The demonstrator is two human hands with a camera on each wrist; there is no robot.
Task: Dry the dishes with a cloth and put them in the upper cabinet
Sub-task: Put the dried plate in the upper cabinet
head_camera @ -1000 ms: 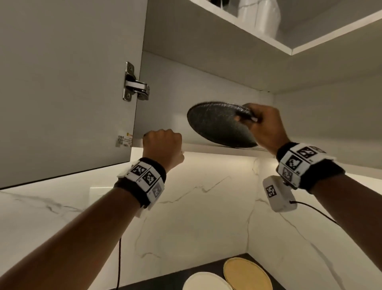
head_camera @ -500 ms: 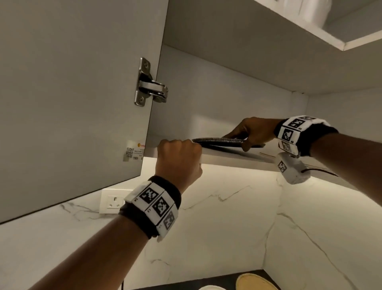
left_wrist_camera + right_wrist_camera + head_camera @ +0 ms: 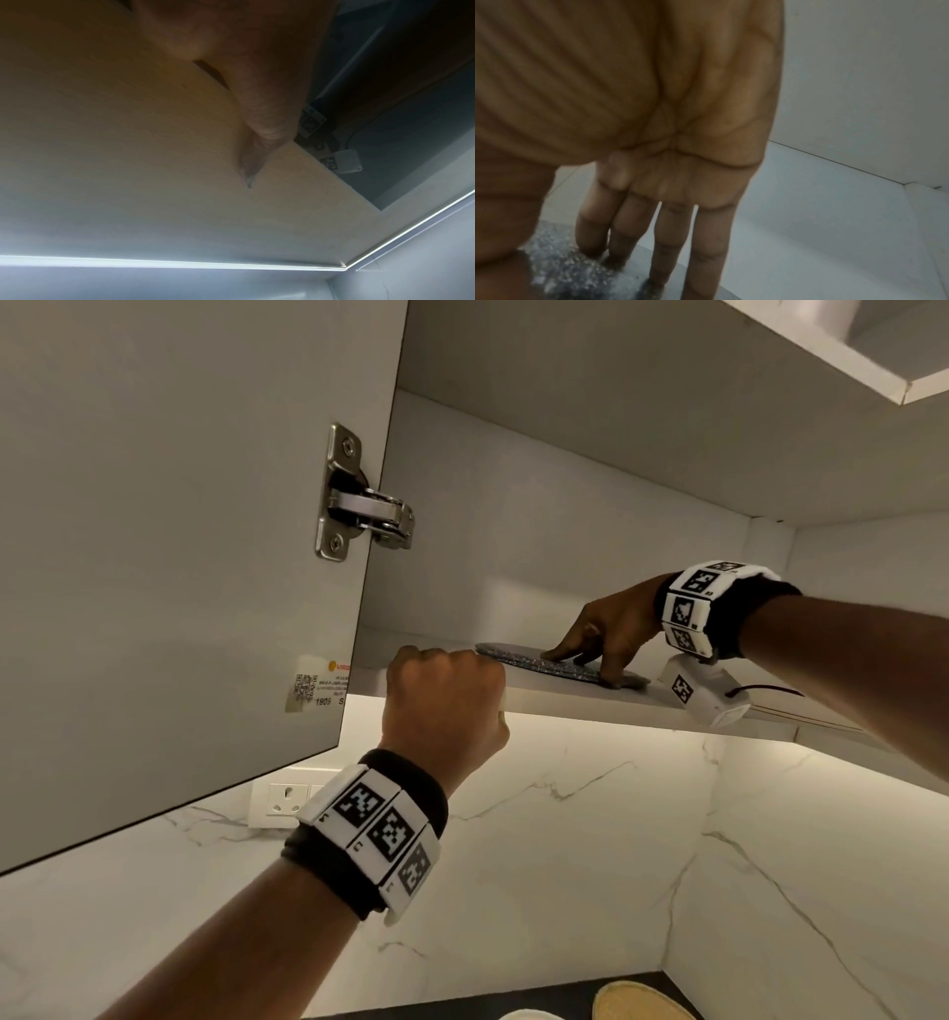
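Observation:
A dark speckled plate [image 3: 534, 662] [image 3: 572, 268] lies flat on the bottom shelf [image 3: 590, 703] of the open upper cabinet. My right hand [image 3: 580, 654] reaches into the cabinet, and its straight fingers [image 3: 670, 233] press down on the plate's top. My left hand [image 3: 447, 695] grips the shelf's front edge just left of the plate, knuckles toward me. In the left wrist view its thumb [image 3: 264, 113] lies against the cabinet's underside [image 3: 128, 162]. No cloth is in view.
The cabinet door [image 3: 179, 531] stands open at the left on its metal hinge [image 3: 359, 500]. A second shelf [image 3: 821, 356] runs above. Below, a tan plate [image 3: 637, 1001] and a white plate [image 3: 524, 1015] sit on the dark counter. A wall socket [image 3: 280, 801] is on the marble backsplash.
My right hand has carried the plate from tilted in the air down flat onto the shelf, and its fingers have gone from gripping the rim to lying straight on top. My left hand stayed on the shelf edge.

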